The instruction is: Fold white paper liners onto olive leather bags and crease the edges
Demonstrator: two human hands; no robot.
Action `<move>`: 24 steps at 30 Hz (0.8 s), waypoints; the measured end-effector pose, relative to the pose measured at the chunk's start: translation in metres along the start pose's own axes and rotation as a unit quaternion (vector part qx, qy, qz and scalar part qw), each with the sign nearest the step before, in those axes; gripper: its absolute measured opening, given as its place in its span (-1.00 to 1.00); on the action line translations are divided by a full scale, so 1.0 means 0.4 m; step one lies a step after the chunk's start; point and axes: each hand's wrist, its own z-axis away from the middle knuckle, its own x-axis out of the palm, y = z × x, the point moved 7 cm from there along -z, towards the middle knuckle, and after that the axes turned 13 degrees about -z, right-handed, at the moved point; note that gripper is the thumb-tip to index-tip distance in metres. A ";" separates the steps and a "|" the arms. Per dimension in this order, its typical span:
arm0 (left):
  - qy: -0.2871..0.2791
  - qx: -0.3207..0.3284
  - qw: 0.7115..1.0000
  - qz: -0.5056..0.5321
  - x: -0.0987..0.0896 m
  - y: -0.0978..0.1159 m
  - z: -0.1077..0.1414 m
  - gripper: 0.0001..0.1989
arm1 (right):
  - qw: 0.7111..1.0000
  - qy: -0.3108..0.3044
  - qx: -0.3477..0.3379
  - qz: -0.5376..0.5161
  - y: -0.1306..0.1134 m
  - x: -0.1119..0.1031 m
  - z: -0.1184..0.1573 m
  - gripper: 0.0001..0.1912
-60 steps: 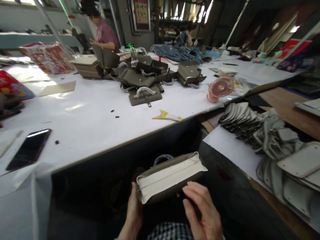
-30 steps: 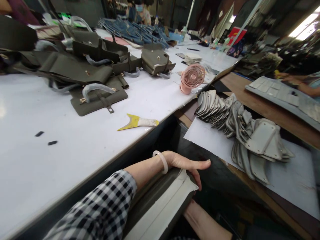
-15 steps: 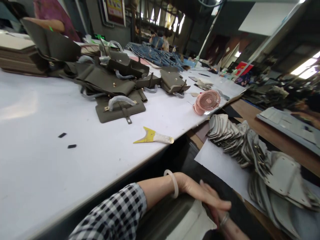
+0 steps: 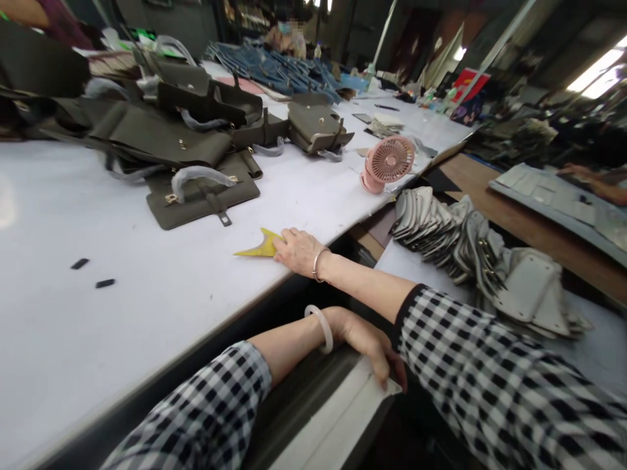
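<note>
My right hand (image 4: 300, 251) is closed over the white-wrapped handle of a yellow tool with a forked, pointed blade (image 4: 264, 245). The tool lies on the white table near its front edge, and my fingers hide the handle. Below the edge, my left hand (image 4: 365, 339) is bent over the far end of a dark olive bag piece with a pale inner band (image 4: 333, 418). The fingers curl round that end, and their tips are partly hidden. The piece lies close to me, with its near part out of frame.
Olive handbags with plastic-wrapped handles (image 4: 203, 196) lie on the white table (image 4: 161, 313). A pink fan (image 4: 386, 163) stands near its right edge. Two small black strips (image 4: 93, 273) lie at left. Stacked grey-white panels (image 4: 524, 287) are at right. Another person's arm shows at top left.
My right hand has moved from beside my left hand up to the table and taken hold of the yellow tool's handle. My left hand stays at the bag piece, its fingers now bent over the end.
</note>
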 end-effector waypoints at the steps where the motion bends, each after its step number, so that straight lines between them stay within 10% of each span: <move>1: -0.011 -0.011 1.000 0.004 0.004 -0.002 0.002 -0.62 | 1.000 -0.001 0.009 -0.003 0.012 -0.014 0.024 -0.81; 9: -0.023 -0.082 0.996 0.007 0.014 -0.025 0.006 -0.60 | 0.964 0.000 0.206 -0.169 0.178 -0.249 0.563 -0.71; 14: -0.015 -0.122 0.992 0.000 0.020 -0.017 0.013 -0.55 | 0.829 -0.147 0.394 -0.368 0.181 -0.095 0.880 -0.60; 24: 0.017 -0.176 0.983 -0.054 0.002 0.002 0.033 -0.21 | 0.768 -0.175 0.441 -0.430 0.136 0.054 0.873 -0.72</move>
